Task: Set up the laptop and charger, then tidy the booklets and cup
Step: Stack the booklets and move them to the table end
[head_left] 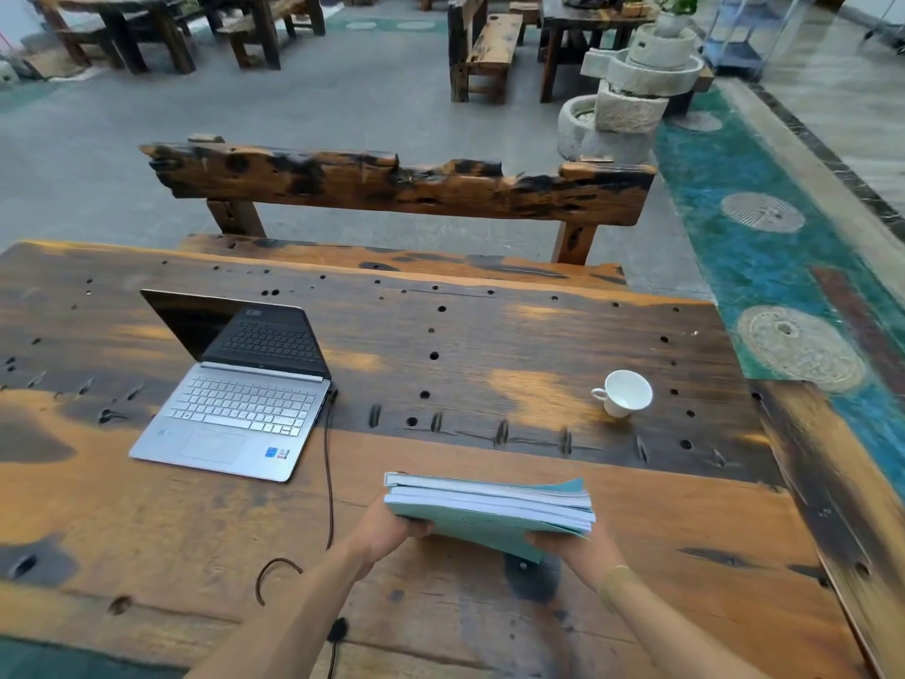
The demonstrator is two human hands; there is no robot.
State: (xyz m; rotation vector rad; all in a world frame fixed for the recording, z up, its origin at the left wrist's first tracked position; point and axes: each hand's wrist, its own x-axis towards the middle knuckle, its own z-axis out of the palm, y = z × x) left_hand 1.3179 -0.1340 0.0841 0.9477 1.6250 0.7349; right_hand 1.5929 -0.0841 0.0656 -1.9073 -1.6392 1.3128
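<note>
left hand (392, 526) and right hand (570, 548): fingers gripping stacked booklets (489, 507) above desk (489, 335). laptop (235, 389) open, cable (329, 482) attached. cup (624, 393) tipped.

You hold teal-covered booklets (489, 507) with white page edges at lower centre. At centre left, your laptop (235, 384) is silver with pale keys and a black screen. The cup (624, 393) at right is plain white. The table (440, 335) is orange-brown wood, streaked black and dotted with dark holes.
</note>
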